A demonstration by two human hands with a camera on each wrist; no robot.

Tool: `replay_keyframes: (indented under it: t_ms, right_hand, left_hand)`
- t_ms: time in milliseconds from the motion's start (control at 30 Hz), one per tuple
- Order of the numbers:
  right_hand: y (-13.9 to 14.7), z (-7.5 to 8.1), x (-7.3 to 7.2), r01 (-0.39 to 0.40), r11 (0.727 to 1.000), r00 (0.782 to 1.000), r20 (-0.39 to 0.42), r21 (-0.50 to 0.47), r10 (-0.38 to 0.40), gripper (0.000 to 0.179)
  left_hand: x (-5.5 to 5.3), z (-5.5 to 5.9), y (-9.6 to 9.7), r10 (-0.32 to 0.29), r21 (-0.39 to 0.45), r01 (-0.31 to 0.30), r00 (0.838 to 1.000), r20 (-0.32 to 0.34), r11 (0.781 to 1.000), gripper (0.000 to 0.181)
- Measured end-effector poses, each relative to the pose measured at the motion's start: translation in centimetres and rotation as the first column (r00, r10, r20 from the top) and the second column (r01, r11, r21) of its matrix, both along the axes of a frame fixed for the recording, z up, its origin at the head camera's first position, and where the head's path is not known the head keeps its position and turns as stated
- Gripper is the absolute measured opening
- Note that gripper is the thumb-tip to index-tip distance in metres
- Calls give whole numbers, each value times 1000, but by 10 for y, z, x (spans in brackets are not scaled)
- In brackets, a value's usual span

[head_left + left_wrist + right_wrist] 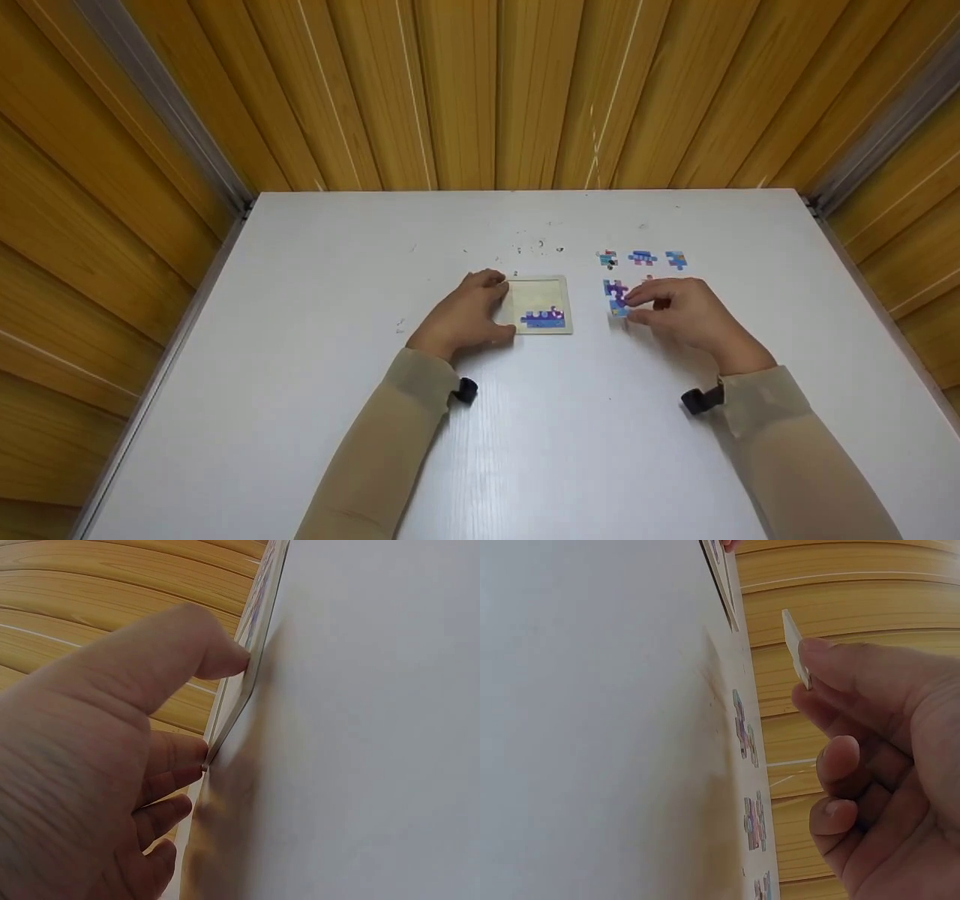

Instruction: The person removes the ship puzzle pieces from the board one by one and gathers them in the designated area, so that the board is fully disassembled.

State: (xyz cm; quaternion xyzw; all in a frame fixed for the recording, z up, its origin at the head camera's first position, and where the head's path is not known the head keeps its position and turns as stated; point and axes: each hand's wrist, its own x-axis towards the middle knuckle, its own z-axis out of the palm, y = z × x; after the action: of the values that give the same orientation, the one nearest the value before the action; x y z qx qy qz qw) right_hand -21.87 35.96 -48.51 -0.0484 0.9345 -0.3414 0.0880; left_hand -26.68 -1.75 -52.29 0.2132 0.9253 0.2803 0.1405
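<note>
My left hand (463, 311) holds the shallow puzzle tray (526, 294) at its left side, thumb at the near edge and fingers at the far left corner. Joined purple and blue jigsaw pieces (543, 321) lie along the tray's near right part. To the right of the tray, my right hand (681, 309) pinches a jigsaw piece (794, 645) between thumb and index finger. The right wrist view shows this piece edge-on, raised above the table, while the other fingers curl toward the palm.
Beyond my right hand, a row of loose jigsaw pieces (642, 258) lies on the white table (337, 255). Another purple piece (615, 288) lies close to the right fingertips. Small dark marks dot the tabletop behind the tray. A wood-patterned wall (495, 90) rises at the table's far edge.
</note>
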Motion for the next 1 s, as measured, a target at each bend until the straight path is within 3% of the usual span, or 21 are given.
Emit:
replay_keyframes:
  t_ms: [400, 767, 1000]
  right_hand:
    - [-1, -4, 0, -3, 1000, 1000, 26, -2, 3, 20]
    - [1, -10, -1, -45, 999, 999, -14, 16, 45, 16]
    - [0, -10, 1, -59, 997, 998, 21, 43, 58, 17]
  left_hand:
    - [-1, -4, -1, -8, 9, 8, 1000, -12, 1000, 92]
    - [-2, -3, -1, -12, -8, 12, 1000, -14, 1000, 91]
    - [-2, -2, -1, -18, -8, 17, 1000, -15, 1000, 92]
